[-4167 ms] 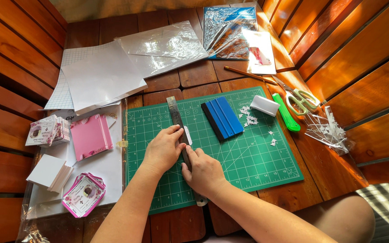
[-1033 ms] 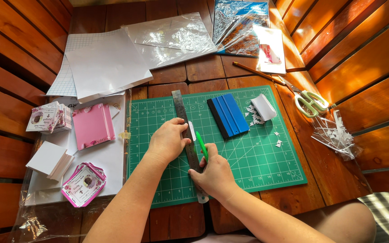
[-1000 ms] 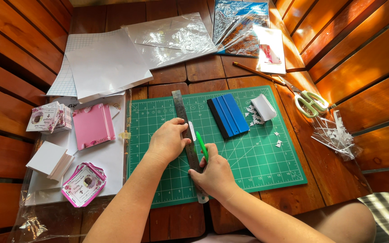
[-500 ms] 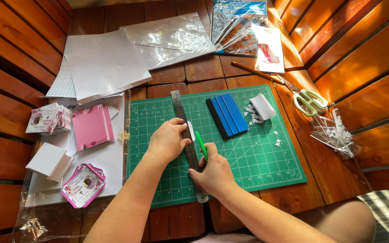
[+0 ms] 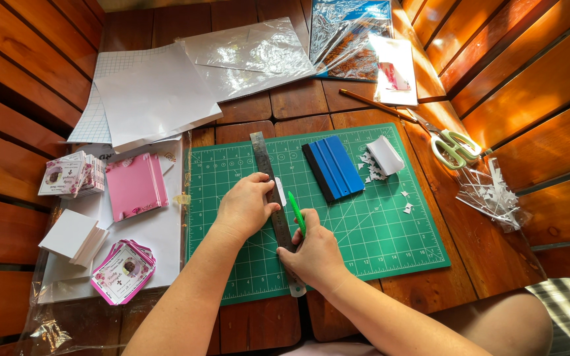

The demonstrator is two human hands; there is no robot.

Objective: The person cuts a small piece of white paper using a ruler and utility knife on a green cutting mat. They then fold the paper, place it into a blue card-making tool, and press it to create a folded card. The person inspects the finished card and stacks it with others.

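A steel ruler [image 5: 274,204] is laid lengthwise on the green mat [image 5: 364,231], which rests on the wooden table [image 5: 496,250]. The ruler is pressed flat by the left hand [image 5: 244,207], whose fingers are spread narrowly over it and a small white card [image 5: 280,191] just beside its right edge. A green knife [image 5: 297,213] is gripped by the fingers of the right hand [image 5: 315,254], its tip set against the ruler's right edge. Further right on the mat, a blue squeegee [image 5: 333,167] and a white block [image 5: 386,155] are seen among paper scraps [image 5: 368,168]. Scissors [image 5: 450,142] are placed off the mat's right corner. Pink cards [image 5: 136,186] and white sheets [image 5: 153,99] are kept to the left.
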